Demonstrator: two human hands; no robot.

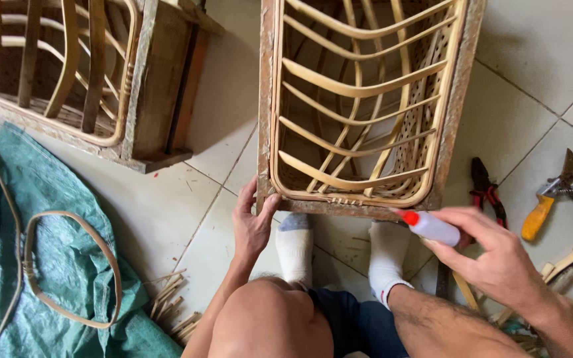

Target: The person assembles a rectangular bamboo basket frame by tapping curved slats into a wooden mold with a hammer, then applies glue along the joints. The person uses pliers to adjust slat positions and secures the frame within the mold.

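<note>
Two hands: left fingers point(250, 199) grip the weathered rattan frame point(359, 106); right fingers point(462, 222) clasp a red-tipped white glue bottle point(429, 227).

The rattan frame point(359, 106) ran off the top edge — the right hand point(499, 255) hid the glue bottle's point(429, 227) base.

A second cane frame point(67, 73) stands at the upper left on the tiled floor point(538, 59). A green tarp point(67, 265) carries a looped cane strip point(67, 265). Red-handled pliers point(487, 191) lie beside yellow-handled shears point(555, 195), near cane offcuts point(167, 301).
</note>
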